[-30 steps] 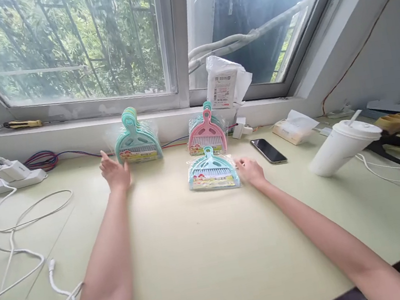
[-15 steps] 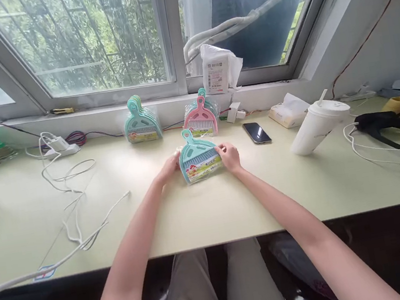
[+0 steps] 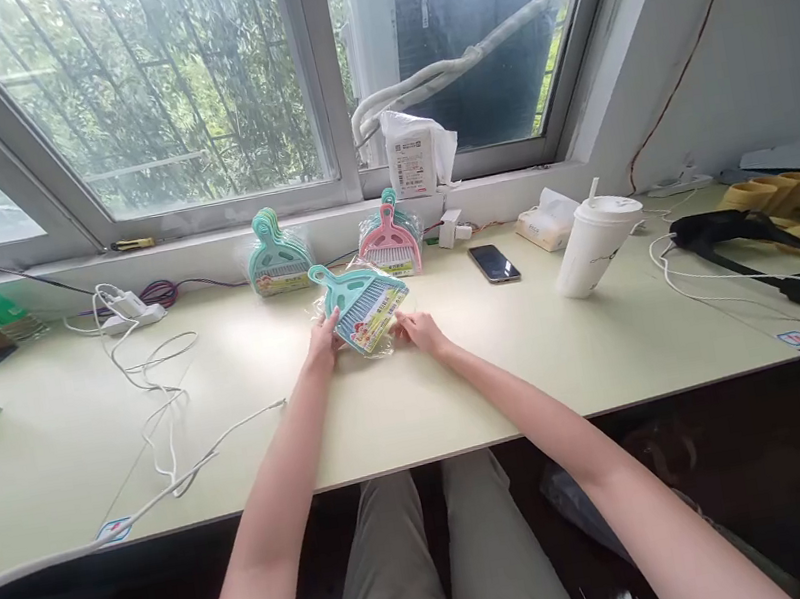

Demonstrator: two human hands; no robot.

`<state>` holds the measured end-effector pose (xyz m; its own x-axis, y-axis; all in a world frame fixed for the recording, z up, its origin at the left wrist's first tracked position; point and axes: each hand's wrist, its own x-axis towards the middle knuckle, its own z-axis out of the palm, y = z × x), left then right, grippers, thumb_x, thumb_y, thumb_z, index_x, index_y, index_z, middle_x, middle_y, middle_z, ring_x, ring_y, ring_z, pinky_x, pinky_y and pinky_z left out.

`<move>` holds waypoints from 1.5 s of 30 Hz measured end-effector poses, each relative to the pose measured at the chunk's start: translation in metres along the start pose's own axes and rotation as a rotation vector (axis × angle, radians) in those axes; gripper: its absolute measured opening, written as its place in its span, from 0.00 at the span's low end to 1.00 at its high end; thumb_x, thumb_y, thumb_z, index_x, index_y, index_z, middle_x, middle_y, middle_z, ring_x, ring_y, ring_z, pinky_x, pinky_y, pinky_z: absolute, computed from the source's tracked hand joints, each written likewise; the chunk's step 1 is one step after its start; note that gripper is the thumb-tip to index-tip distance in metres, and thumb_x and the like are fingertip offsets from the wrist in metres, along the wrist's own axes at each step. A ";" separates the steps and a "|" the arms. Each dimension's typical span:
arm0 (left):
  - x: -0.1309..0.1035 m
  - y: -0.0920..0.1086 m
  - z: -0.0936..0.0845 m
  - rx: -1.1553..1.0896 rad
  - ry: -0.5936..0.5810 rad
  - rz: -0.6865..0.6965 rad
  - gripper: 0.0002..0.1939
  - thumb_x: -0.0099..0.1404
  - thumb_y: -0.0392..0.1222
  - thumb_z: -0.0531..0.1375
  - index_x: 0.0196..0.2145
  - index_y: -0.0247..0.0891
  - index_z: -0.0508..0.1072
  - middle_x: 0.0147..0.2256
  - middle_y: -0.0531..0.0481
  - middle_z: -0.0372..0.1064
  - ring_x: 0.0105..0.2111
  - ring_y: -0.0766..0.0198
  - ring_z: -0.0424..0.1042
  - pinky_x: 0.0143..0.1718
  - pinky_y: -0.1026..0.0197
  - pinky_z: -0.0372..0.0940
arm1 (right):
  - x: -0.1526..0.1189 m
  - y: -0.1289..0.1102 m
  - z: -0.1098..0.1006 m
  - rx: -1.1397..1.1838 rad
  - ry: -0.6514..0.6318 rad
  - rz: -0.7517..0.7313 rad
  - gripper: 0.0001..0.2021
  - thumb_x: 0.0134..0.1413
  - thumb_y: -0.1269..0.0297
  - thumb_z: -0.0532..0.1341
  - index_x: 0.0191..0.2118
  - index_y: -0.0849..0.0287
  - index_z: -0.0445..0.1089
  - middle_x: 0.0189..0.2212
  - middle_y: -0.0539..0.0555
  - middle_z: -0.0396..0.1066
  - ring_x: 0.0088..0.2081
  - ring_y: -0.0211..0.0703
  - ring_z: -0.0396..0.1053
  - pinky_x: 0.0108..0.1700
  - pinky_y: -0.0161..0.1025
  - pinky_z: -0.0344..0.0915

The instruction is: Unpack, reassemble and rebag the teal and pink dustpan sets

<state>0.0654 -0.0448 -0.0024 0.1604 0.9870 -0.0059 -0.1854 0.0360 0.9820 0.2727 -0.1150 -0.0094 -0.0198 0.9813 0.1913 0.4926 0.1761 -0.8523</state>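
Between my hands is a teal mini dustpan and brush set (image 3: 362,303) in clear plastic wrap, with a colourful label along its brush. It tilts, its handle pointing up and left. My left hand (image 3: 322,340) grips its left side, thumb on the front. My right hand (image 3: 417,330) pinches the wrap at its lower right edge. Behind it, to the left, a stack of wrapped teal dustpan sets (image 3: 278,258) leans by the wall. A second stack, with a pink dustpan set (image 3: 391,242) in front, stands behind it to the right.
Right of my hands lie a phone (image 3: 494,263), a tissue pack (image 3: 545,220) and a white lidded cup (image 3: 598,245) with a straw. White cables (image 3: 165,397) spread over the table's left side. A black strapped device (image 3: 765,257) lies far right. A paper-wrapped package (image 3: 419,157) sits on the sill.
The held dustpan set has turned anticlockwise, its handle swinging left. My right hand has shifted down to its lower right edge, and my view has moved slightly.
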 end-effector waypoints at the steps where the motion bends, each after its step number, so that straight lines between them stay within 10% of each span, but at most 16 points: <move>1: -0.001 0.001 0.001 -0.010 -0.049 0.000 0.27 0.57 0.55 0.64 0.50 0.40 0.67 0.43 0.45 0.74 0.32 0.64 0.75 0.33 0.60 0.72 | 0.002 0.003 -0.002 0.107 0.014 0.079 0.23 0.67 0.52 0.48 0.30 0.61 0.72 0.28 0.55 0.76 0.26 0.36 0.72 0.33 0.33 0.68; 12: -0.014 0.005 0.011 0.013 -0.349 0.074 0.35 0.55 0.70 0.59 0.51 0.41 0.72 0.54 0.40 0.70 0.54 0.51 0.68 0.47 0.53 0.68 | 0.007 0.015 -0.035 0.579 0.280 0.057 0.14 0.48 0.60 0.66 0.41 0.57 0.68 0.40 0.54 0.75 0.42 0.43 0.73 0.46 0.43 0.72; 20: 0.001 -0.002 0.001 -0.045 0.097 0.054 0.17 0.58 0.51 0.65 0.38 0.34 0.77 0.39 0.40 0.77 0.40 0.57 0.76 0.45 0.54 0.70 | 0.001 0.000 -0.032 0.661 0.158 0.124 0.12 0.51 0.65 0.66 0.41 0.58 0.68 0.34 0.52 0.77 0.32 0.42 0.76 0.38 0.45 0.77; 25: 0.020 0.007 -0.030 0.010 0.622 0.163 0.14 0.67 0.39 0.50 0.37 0.31 0.74 0.37 0.39 0.75 0.37 0.61 0.76 0.42 0.58 0.70 | 0.001 0.009 -0.054 0.666 0.140 0.158 0.10 0.50 0.68 0.68 0.40 0.60 0.71 0.33 0.53 0.78 0.30 0.42 0.76 0.37 0.44 0.77; 32: 0.000 0.032 -0.071 0.536 1.302 0.257 0.24 0.63 0.33 0.50 0.58 0.35 0.62 0.61 0.31 0.56 0.65 0.47 0.52 0.60 0.36 0.52 | 0.002 0.031 -0.075 0.812 0.366 0.257 0.06 0.54 0.75 0.62 0.38 0.60 0.69 0.31 0.52 0.77 0.31 0.39 0.76 0.42 0.43 0.76; 35: -0.014 0.038 -0.044 0.584 1.084 0.445 0.24 0.69 0.41 0.48 0.62 0.38 0.55 0.65 0.33 0.47 0.68 0.48 0.41 0.62 0.35 0.46 | 0.002 0.025 -0.067 0.856 0.331 0.209 0.06 0.54 0.74 0.63 0.38 0.60 0.69 0.33 0.52 0.78 0.32 0.40 0.76 0.43 0.43 0.76; 39: -0.021 0.025 0.009 0.403 0.234 0.374 0.23 0.70 0.57 0.46 0.50 0.41 0.68 0.53 0.39 0.65 0.59 0.49 0.61 0.55 0.47 0.61 | 0.001 0.011 -0.049 0.889 0.235 0.143 0.08 0.54 0.72 0.64 0.41 0.59 0.70 0.36 0.52 0.78 0.34 0.40 0.77 0.43 0.41 0.76; 45: -0.019 -0.009 0.037 0.281 -0.009 0.186 0.18 0.64 0.55 0.57 0.42 0.37 0.71 0.37 0.46 0.72 0.38 0.58 0.72 0.41 0.58 0.68 | -0.006 -0.001 -0.049 0.559 -0.007 0.409 0.05 0.56 0.67 0.64 0.33 0.64 0.72 0.27 0.58 0.77 0.26 0.42 0.75 0.30 0.37 0.75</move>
<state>0.0996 -0.0695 -0.0037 0.1575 0.9712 0.1788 0.0621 -0.1904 0.9797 0.3149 -0.1248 0.0145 0.0655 0.9774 -0.2009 -0.0605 -0.1970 -0.9785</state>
